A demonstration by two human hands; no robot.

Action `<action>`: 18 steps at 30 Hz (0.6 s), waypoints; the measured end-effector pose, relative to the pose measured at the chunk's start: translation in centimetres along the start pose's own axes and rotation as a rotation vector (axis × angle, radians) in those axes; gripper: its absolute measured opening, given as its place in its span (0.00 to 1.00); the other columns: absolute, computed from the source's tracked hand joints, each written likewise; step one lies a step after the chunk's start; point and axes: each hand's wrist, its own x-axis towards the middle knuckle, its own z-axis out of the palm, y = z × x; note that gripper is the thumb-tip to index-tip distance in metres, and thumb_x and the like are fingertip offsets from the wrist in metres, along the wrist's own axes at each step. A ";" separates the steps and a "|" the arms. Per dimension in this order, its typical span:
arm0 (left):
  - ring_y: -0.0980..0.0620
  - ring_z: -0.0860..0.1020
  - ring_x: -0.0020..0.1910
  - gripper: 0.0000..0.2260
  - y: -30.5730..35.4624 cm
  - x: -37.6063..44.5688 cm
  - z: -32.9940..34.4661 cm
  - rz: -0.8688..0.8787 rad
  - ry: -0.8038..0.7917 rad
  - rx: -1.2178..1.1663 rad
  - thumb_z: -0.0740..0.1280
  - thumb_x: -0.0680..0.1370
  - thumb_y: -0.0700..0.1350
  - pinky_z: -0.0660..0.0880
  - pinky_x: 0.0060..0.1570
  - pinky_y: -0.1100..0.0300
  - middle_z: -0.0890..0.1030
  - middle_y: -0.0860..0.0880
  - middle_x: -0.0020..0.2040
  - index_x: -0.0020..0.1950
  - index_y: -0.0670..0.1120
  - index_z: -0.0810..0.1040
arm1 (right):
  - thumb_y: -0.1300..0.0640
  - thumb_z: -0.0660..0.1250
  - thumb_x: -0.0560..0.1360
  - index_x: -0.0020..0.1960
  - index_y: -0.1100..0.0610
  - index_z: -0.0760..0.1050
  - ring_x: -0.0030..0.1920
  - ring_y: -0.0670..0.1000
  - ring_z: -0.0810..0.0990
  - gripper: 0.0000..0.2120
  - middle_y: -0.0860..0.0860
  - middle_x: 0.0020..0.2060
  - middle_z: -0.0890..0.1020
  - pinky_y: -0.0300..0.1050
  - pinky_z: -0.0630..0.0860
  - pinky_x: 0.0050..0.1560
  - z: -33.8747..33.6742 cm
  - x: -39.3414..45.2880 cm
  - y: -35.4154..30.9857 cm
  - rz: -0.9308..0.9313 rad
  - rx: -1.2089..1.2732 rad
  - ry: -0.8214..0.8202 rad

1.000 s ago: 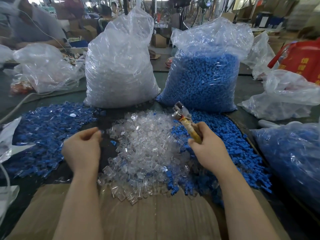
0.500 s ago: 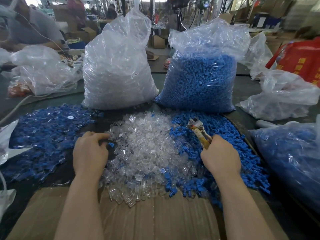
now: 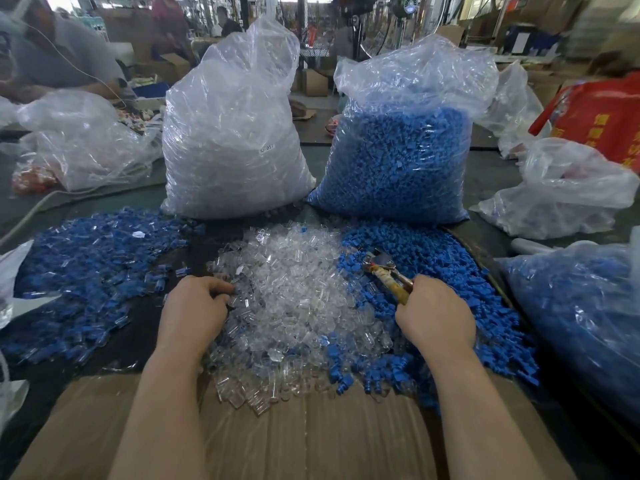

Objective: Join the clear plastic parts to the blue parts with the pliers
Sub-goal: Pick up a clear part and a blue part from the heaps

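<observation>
pliers [image 3: 384,271]: gripped in right hand [image 3: 434,315] at 3 o'clock, metal head over blue parts [image 3: 446,271] | clear parts [image 3: 298,292]: pile at centre | left hand [image 3: 194,310]: at 9 o'clock edge of clear pile, fingers curled into it, what they hold cannot be told | 12 o'clock: clear-part bag [image 3: 232,140], blue-part bag [image 3: 401,157] | 6 o'clock: cardboard [image 3: 311,441]

Clear parts [image 3: 294,299] heaped centre; blue parts [image 3: 450,271] right (touching); pliers [image 3: 384,270] atop blue.
</observation>
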 end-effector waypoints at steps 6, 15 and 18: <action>0.57 0.77 0.34 0.06 1.0 0.0 -0.8 -0.006 -0.169 -0.021 0.68 0.79 0.44 0.68 0.30 0.62 0.80 0.56 0.35 0.47 0.55 0.82 | 0.54 0.65 0.77 0.48 0.54 0.67 0.36 0.54 0.74 0.07 0.50 0.42 0.72 0.44 0.67 0.32 0.2 0.3 0.0 -0.007 -0.005 0.011; 0.53 0.77 0.38 0.05 1.9 -0.2 -0.6 -0.039 -0.182 0.050 0.70 0.78 0.46 0.69 0.32 0.60 0.81 0.50 0.40 0.42 0.49 0.80 | 0.52 0.66 0.77 0.48 0.53 0.68 0.36 0.53 0.71 0.07 0.49 0.42 0.70 0.44 0.64 0.32 0.4 0.5 0.0 -0.024 0.019 0.013; 0.53 0.78 0.37 0.06 2.0 -0.6 -0.7 -0.014 -0.147 0.012 0.71 0.77 0.46 0.69 0.31 0.60 0.81 0.51 0.38 0.40 0.50 0.80 | 0.51 0.66 0.76 0.48 0.53 0.68 0.37 0.53 0.72 0.08 0.49 0.42 0.72 0.44 0.65 0.31 0.3 0.5 0.0 -0.027 0.016 0.007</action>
